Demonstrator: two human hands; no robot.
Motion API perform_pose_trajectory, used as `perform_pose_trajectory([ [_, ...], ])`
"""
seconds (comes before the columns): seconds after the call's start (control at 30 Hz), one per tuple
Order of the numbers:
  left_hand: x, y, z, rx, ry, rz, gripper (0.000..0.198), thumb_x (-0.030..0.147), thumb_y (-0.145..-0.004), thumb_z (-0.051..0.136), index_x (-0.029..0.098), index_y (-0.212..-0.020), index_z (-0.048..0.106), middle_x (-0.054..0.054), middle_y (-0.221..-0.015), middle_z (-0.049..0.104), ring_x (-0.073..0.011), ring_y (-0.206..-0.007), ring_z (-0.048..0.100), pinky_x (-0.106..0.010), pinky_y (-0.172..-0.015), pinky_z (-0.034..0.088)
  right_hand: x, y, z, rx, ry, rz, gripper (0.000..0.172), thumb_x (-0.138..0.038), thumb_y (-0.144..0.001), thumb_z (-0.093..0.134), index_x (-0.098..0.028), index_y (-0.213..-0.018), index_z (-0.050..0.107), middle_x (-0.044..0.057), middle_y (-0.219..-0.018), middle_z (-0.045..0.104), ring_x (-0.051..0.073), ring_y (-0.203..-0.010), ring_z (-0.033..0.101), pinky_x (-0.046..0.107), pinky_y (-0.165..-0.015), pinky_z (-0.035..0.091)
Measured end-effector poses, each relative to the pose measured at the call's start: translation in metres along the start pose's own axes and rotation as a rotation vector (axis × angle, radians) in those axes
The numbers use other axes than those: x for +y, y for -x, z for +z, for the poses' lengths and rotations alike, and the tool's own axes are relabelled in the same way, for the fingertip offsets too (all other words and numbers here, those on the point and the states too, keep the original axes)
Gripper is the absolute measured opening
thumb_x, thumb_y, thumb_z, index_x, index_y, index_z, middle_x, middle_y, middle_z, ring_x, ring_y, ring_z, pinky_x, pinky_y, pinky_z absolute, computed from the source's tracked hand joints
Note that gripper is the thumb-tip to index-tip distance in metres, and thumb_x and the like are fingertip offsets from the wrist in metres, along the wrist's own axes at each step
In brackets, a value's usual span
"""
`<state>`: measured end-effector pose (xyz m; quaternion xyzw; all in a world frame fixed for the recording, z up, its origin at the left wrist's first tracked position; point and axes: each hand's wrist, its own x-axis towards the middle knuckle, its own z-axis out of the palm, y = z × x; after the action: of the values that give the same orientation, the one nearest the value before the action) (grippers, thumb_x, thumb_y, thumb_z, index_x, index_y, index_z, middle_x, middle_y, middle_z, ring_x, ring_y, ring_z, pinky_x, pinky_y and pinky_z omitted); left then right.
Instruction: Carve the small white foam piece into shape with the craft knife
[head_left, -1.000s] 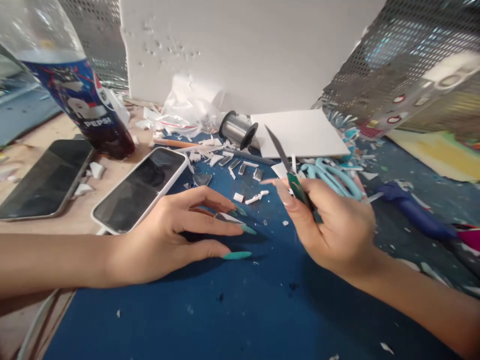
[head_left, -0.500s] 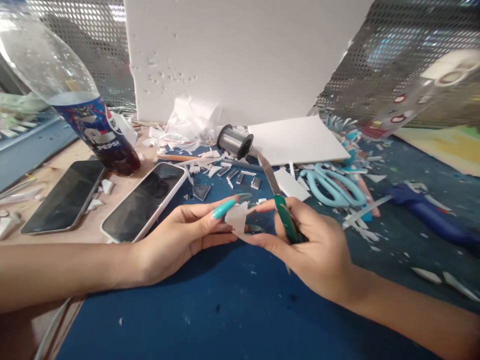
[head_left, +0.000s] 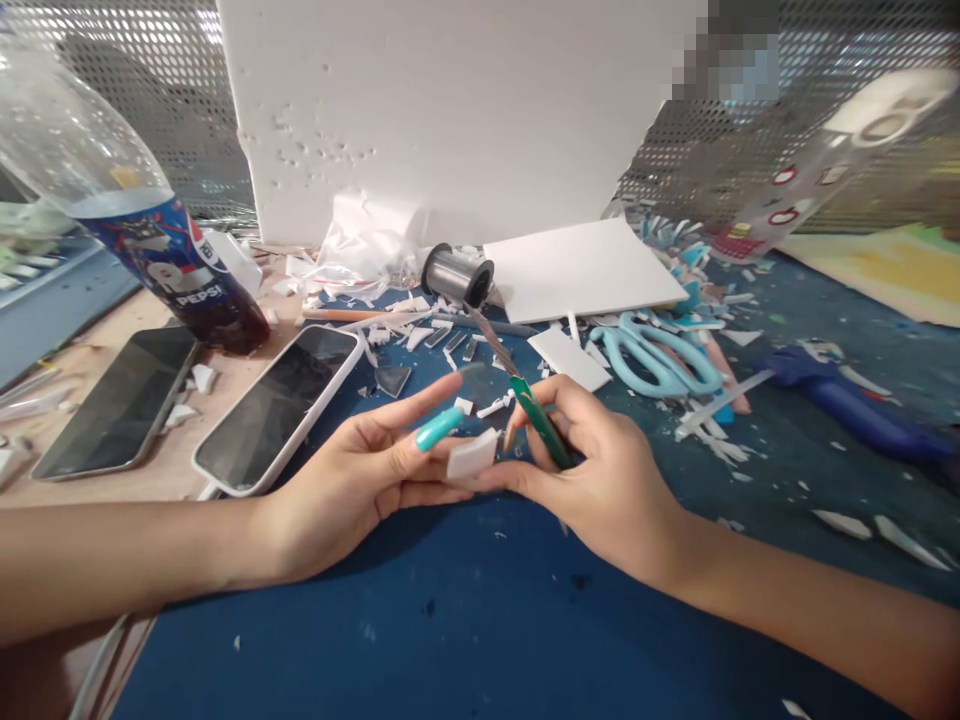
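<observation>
A small white piece, flat and slightly curved [head_left: 472,456], sits where my two hands meet above the blue mat. My left hand [head_left: 375,460] supports it with the lower fingers, thumb beside it, while its index finger points up and away. My right hand [head_left: 592,455] wraps round a green-handled craft knife [head_left: 538,420], its narrow blade slanting up and to the left. The right thumb touches the lower edge of the white piece. Part of my left fingers is hidden behind that piece.
Behind my hands lie a wire spool [head_left: 457,275], light blue scissors [head_left: 656,355], a white board [head_left: 585,270] and many scraps. Two phones, one white-edged [head_left: 277,410], and a Pepsi bottle [head_left: 191,270] are left. A blue-handled tool [head_left: 862,405] lies right.
My left index finger has lifted off the white piece and stretched upward. The piece has turned and dropped slightly. The knife in my right hand has tilted further left.
</observation>
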<state>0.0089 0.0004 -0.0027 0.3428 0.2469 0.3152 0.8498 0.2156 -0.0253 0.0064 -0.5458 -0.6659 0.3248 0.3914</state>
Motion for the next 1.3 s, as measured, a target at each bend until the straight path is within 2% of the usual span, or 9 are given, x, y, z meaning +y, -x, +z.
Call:
perform_pose_trajectory([
  [0.1, 0.001, -0.001, 0.002, 0.095, -0.086, -0.042, 0.037, 0.018, -0.071, 0.088, 0.027, -0.105, 0.076, -0.001, -0.101, 0.079, -0.0147, -0.09, 0.076, -0.022, -0.084, 0.06, -0.002, -0.001, 0.001, -0.018, 0.032, -0.025, 0.036, -0.04, -0.074, 0.078, -0.023, -0.079, 0.046, -0.01, -0.053, 0.043, 0.008, -0.045, 0.039, 0.02, -0.043, 0.031],
  [0.2, 0.002, 0.0, 0.005, 0.12, -0.121, -0.051, 0.031, 0.02, -0.06, 0.093, 0.021, -0.089, 0.08, 0.0, -0.089, 0.08, -0.0128, -0.081, 0.075, -0.019, -0.079, 0.06, -0.004, 0.0, 0.001, -0.038, 0.08, -0.078, 0.038, -0.048, -0.079, 0.074, -0.023, -0.08, 0.045, -0.011, -0.053, 0.039, 0.007, -0.044, 0.038, 0.019, -0.041, 0.031],
  [0.37, 0.004, -0.002, 0.006, 0.166, -0.161, -0.071, 0.019, 0.024, -0.063, 0.092, 0.017, -0.073, 0.078, 0.0, -0.078, 0.078, -0.0106, -0.072, 0.073, -0.018, -0.072, 0.058, -0.003, 0.007, 0.003, 0.01, 0.249, -0.31, 0.029, -0.039, -0.089, 0.066, -0.024, -0.087, 0.041, -0.013, -0.055, 0.035, 0.005, -0.042, 0.035, 0.017, -0.041, 0.028],
  [0.53, 0.007, -0.003, 0.006, 0.094, -0.351, -0.07, 0.039, 0.006, -0.063, 0.086, 0.023, -0.096, 0.076, 0.003, -0.092, 0.078, -0.0107, -0.086, 0.072, -0.017, -0.078, 0.056, -0.001, 0.007, 0.002, 0.044, 0.286, -0.36, 0.026, -0.025, -0.089, 0.065, -0.023, -0.093, 0.04, -0.014, -0.055, 0.031, 0.004, -0.041, 0.033, 0.015, -0.041, 0.029],
  [0.73, 0.015, 0.002, 0.007, -0.035, -0.97, 0.204, 0.009, 0.018, -0.081, 0.073, 0.019, -0.087, 0.079, -0.002, -0.088, 0.075, -0.015, -0.082, 0.069, -0.02, -0.071, 0.054, -0.001, 0.004, -0.002, -0.01, 0.344, -0.375, 0.017, -0.026, -0.091, 0.062, -0.021, -0.091, 0.046, -0.013, -0.052, 0.032, 0.005, -0.039, 0.033, 0.018, -0.042, 0.028],
  [0.9, 0.012, 0.002, 0.002, 0.053, -0.786, 0.174, 0.024, 0.018, -0.083, 0.072, 0.018, -0.106, 0.069, -0.002, -0.083, 0.076, -0.0154, -0.074, 0.073, -0.021, -0.068, 0.059, -0.001, 0.005, -0.004, -0.052, 0.324, -0.349, 0.022, -0.02, -0.087, 0.063, -0.02, -0.102, 0.047, -0.013, -0.054, 0.034, 0.006, -0.039, 0.034, 0.019, -0.04, 0.026],
  [1.03, 0.008, 0.003, -0.006, -0.012, -0.772, 0.333, 0.056, 0.012, -0.088, 0.065, 0.026, -0.139, 0.048, 0.003, -0.075, 0.072, -0.0121, -0.064, 0.072, -0.018, -0.065, 0.061, 0.0, 0.005, -0.005, -0.106, 0.199, -0.244, 0.022, -0.026, -0.09, 0.06, -0.019, -0.106, 0.046, -0.013, -0.053, 0.037, 0.006, -0.039, 0.035, 0.02, -0.039, 0.027],
  [1.17, 0.009, 0.004, -0.009, -0.019, -0.895, 0.37, 0.053, 0.013, -0.091, 0.062, 0.032, -0.14, 0.052, 0.006, -0.073, 0.071, -0.01, -0.061, 0.071, -0.016, -0.063, 0.06, -0.003, 0.005, -0.004, -0.16, 0.098, -0.164, 0.015, -0.031, -0.096, 0.053, -0.019, -0.104, 0.053, -0.009, -0.053, 0.044, 0.008, -0.042, 0.038, 0.021, -0.041, 0.03],
  [1.3, 0.011, 0.003, -0.008, 0.014, -1.082, 0.405, 0.05, 0.016, -0.088, 0.067, 0.022, -0.136, 0.056, 0.006, -0.068, 0.069, -0.009, -0.055, 0.066, -0.014, -0.058, 0.056, -0.011, 0.005, -0.004, -0.307, -0.071, -0.04, 0.025, -0.037, -0.1, 0.045, -0.02, -0.085, 0.054, -0.007, -0.053, 0.044, 0.008, -0.043, 0.04, 0.021, -0.042, 0.032],
])
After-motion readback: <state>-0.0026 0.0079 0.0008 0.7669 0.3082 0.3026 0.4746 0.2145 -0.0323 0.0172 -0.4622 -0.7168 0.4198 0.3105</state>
